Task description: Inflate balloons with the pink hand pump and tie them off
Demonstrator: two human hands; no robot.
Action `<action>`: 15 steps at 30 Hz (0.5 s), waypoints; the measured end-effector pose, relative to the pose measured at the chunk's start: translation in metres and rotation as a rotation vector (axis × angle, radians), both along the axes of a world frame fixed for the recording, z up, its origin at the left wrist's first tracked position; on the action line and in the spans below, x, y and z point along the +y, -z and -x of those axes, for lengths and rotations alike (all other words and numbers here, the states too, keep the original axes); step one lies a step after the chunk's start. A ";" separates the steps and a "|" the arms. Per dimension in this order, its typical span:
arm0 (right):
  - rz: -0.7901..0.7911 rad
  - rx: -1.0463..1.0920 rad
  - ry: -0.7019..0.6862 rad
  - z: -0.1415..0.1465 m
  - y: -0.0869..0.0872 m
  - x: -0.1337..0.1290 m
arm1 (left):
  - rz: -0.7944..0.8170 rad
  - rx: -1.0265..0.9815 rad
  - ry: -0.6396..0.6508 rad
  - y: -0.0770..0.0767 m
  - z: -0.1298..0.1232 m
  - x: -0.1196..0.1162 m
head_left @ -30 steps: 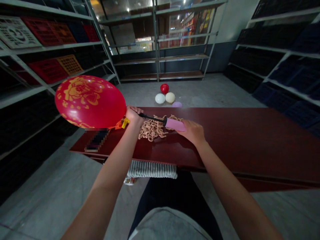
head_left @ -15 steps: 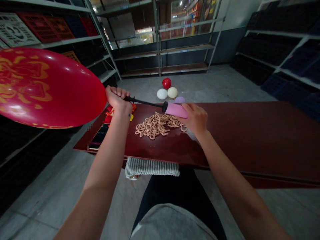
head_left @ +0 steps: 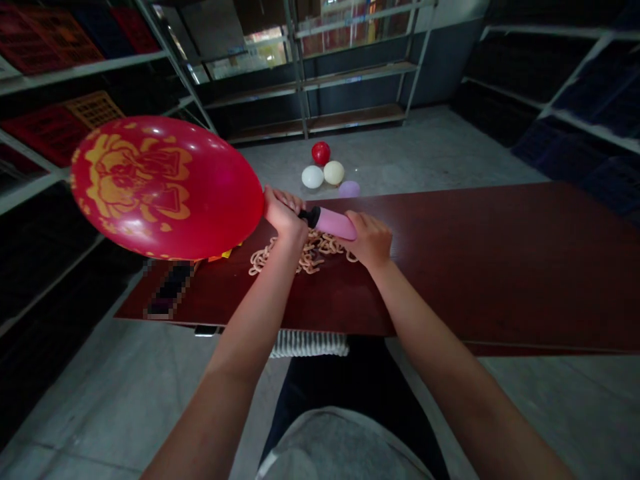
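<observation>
A large inflated red balloon (head_left: 220,190) with a yellow printed pattern is at the left. My left hand (head_left: 285,212) is closed around its neck and the black end of a hand pump. The pump's pink barrel (head_left: 336,223) lies in the grip of my right hand (head_left: 369,239), its black collar close against my left hand. The nozzle inside the balloon's neck is hidden by my fingers. Below the pump, a pile of beige, curly modelling balloons (head_left: 313,257) lies on the dark red table (head_left: 480,267), partly covered by my left wrist.
Red, white, cream and lilac balloons (head_left: 334,173) rest on the floor beyond the table. A pixelated phone-like object (head_left: 171,288) lies at the table's left end. Metal shelves (head_left: 355,79) stand behind, with crates (head_left: 50,37) at left. Grey ribbed cloth (head_left: 310,343) hangs under the front edge.
My hands have come closer together, and the black rod between them has slid into the pink barrel. The red balloon has shifted right with my left hand, and the view has shifted slightly.
</observation>
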State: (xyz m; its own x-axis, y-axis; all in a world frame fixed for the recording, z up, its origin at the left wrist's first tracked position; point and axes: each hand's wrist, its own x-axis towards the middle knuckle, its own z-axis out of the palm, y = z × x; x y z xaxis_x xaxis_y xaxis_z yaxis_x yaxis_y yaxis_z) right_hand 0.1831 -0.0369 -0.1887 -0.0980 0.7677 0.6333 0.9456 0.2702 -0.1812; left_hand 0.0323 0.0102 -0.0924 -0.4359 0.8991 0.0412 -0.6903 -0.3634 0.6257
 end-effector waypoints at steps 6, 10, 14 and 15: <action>0.010 -0.034 -0.005 0.001 0.005 0.006 | 0.049 -0.063 -0.023 0.006 0.018 0.009; 0.024 -0.095 -0.034 0.005 0.004 0.004 | 0.105 -0.102 -0.075 0.007 0.045 0.007; 0.032 -0.141 -0.043 0.007 0.000 0.000 | 0.145 -0.097 -0.121 0.000 0.077 0.001; 0.036 -0.150 -0.045 0.007 0.000 -0.001 | 0.148 -0.099 -0.127 -0.003 0.086 -0.001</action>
